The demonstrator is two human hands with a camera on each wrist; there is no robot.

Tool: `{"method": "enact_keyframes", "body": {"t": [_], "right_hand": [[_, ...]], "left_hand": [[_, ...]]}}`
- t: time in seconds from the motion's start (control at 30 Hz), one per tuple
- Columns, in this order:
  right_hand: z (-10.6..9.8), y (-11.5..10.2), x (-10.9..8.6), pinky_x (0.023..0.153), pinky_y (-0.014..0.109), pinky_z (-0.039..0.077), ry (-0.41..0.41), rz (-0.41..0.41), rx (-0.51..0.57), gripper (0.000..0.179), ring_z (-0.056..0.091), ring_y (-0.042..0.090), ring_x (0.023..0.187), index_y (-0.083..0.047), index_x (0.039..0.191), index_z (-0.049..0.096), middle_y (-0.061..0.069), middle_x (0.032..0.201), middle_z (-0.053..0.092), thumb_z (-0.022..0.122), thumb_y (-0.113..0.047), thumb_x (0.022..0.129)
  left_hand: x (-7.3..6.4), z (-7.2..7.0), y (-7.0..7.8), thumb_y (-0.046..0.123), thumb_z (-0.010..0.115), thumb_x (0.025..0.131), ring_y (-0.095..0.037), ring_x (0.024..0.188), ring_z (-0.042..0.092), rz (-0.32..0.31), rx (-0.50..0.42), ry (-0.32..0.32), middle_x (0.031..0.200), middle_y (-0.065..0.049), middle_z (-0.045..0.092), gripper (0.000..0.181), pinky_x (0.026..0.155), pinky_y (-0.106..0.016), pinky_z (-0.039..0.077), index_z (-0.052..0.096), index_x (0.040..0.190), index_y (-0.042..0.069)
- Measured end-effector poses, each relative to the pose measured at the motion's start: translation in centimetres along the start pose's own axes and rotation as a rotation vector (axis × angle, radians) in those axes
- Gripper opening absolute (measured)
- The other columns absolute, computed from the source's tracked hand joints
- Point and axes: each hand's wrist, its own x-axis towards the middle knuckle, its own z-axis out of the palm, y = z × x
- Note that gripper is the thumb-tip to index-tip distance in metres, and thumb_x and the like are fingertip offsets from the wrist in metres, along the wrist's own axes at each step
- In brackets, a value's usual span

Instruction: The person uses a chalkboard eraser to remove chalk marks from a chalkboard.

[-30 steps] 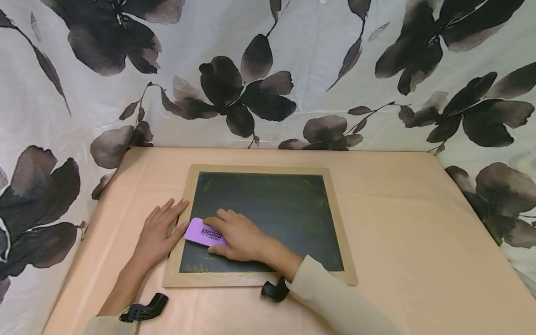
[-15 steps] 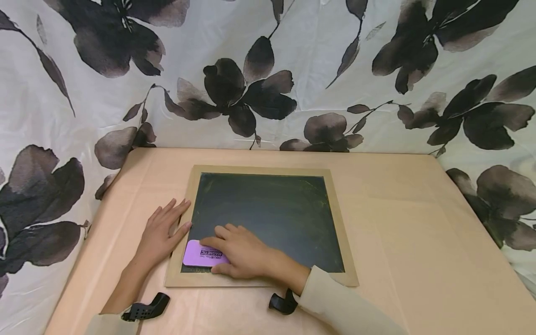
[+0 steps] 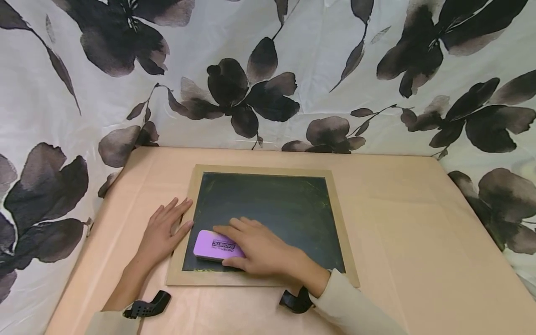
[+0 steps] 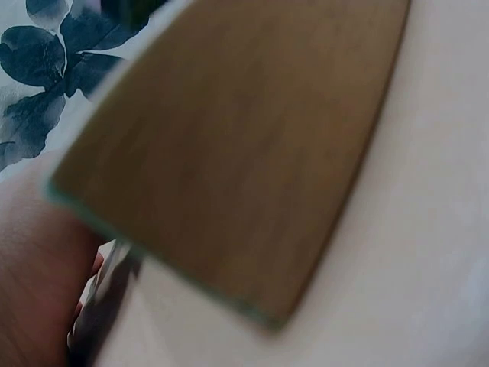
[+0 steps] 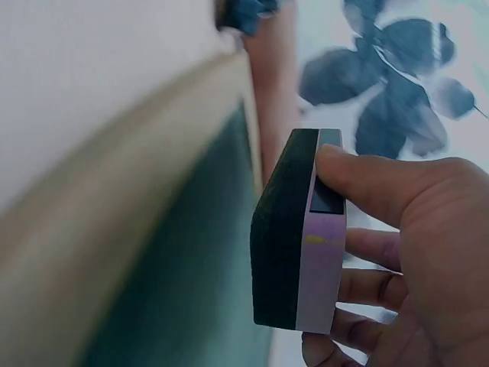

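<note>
A purple board eraser, printed with dark lettering, is over the lower left part of a small chalkboard. My right hand grips the eraser between thumb and fingers. In the right wrist view, the eraser shows its dark felt side turned toward the board, with the thumb on its upper edge. My left hand lies with straight fingers, its fingertips and thumb on the left side of the wooden frame. A blurred frame corner fills much of the left wrist view.
The chalkboard lies on a table with a light peach cover. Behind it hangs a white cloth with dark flower prints. Faint yellowish marks show along the board's lower left edge. Each wrist wears a black camera mount.
My right hand first slid the eraser down to the board's lower left corner, then moved it right and slightly up. The left hand stays on the frame.
</note>
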Motion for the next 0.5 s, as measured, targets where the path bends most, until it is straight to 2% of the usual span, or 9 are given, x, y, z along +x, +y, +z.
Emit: {"method": "enact_keyframes", "body": {"t": [0.2,0.5], "right_hand": [[-2.6,3.3,-4.0,0.068,0.025,0.035,0.201,0.070,-0.025,0.062,0.039,0.009,0.082,-0.017,0.139,0.051,-0.007,0.094,0.043,0.068,-0.043,0.086],[-5.5,9.5,-11.8,0.053,0.022,0.034,0.408,0.318,0.012,0.062,0.039,0.010,0.072,-0.011,0.135,0.055,-0.001,0.089,0.044,0.077,-0.031,0.081]], "left_hand": [[0.5,0.3,0.2,0.033,0.062,0.093,-0.036,0.137,0.030,-0.005,0.008,0.004,0.143,-0.012,0.047,0.057,0.111,-0.056,0.015,0.046,0.144,0.013],[0.5,1.0,0.4,0.032,0.061,0.093,-0.037,0.138,0.029,-0.019,-0.002,0.014,0.143,-0.013,0.046,0.057,0.112,-0.055,0.013,0.044,0.145,0.015]]}}
